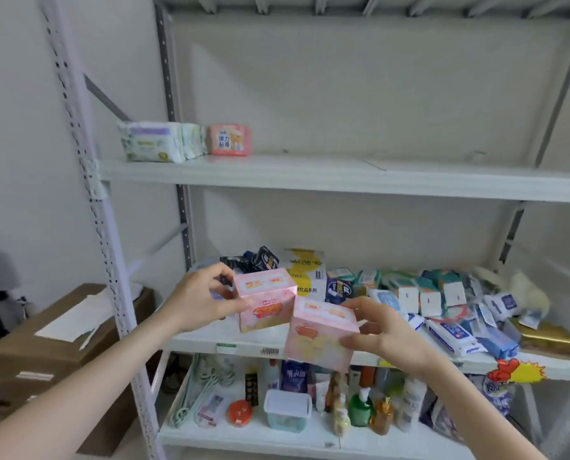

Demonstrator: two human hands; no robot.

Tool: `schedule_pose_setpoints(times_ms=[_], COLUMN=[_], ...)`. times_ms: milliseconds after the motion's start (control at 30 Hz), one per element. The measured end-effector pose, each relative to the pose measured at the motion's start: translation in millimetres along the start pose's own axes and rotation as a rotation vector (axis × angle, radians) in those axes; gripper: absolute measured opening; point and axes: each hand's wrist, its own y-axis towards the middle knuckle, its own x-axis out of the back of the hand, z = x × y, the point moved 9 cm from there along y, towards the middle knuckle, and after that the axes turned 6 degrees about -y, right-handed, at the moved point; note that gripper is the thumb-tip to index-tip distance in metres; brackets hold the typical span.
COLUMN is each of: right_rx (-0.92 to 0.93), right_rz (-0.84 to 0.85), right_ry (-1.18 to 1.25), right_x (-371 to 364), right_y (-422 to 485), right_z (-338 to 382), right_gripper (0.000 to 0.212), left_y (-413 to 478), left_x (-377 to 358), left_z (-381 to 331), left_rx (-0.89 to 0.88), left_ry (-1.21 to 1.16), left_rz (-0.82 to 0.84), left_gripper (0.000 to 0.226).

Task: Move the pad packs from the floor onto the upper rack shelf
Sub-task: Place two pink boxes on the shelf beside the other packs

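My left hand (pixel 200 298) grips a pink pad pack (pixel 266 298) in front of the middle shelf. Lower and to the right, my right hand (pixel 381 330) holds a second pink pad pack (pixel 320 333). The two packs touch at one corner. Above them, the upper rack shelf (pixel 310 174) carries a green-and-white pack (pixel 151 141), another pale pack (pixel 192 139) and a small pink pack (pixel 229 139) at its left end. The floor is not visible.
The middle shelf (pixel 244 341) holds several wipes packs, boxes and a gold box (pixel 549 340). The lower shelf has bottles and a plastic tub (pixel 287 411). A cardboard box (pixel 54 340) stands left of the rack's perforated upright (pixel 87 180).
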Motion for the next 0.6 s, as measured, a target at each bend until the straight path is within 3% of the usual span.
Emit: schedule_pose_setpoints(times_ms=[200, 367, 500, 600], right_rx=[0.093, 0.161, 0.215, 0.246], right_rz=[-0.051, -0.087, -0.110, -0.128], right_ry=[0.039, 0.034, 0.037, 0.036], right_x=[26.6, 41.1, 57.4, 76.0], right_y=[12.8, 23.9, 37.7, 53.5], right_z=[69.0, 110.1, 135.3, 151.6], right_gripper=[0.040, 0.050, 0.051, 0.055], left_y=[6.0, 13.7, 31.7, 52.0], left_x=[64.2, 102.3, 121.7, 134.4], left_z=[-62.3, -91.8, -120.7, -141.4], left_rx=[-0.071, -0.070, -0.113, -0.114], left_ry=[-0.014, 0.001, -0.030, -0.009], left_rz=[-0.031, 0.023, 0.012, 0.025], left_gripper=[0.037, 0.070, 0.044, 0.062])
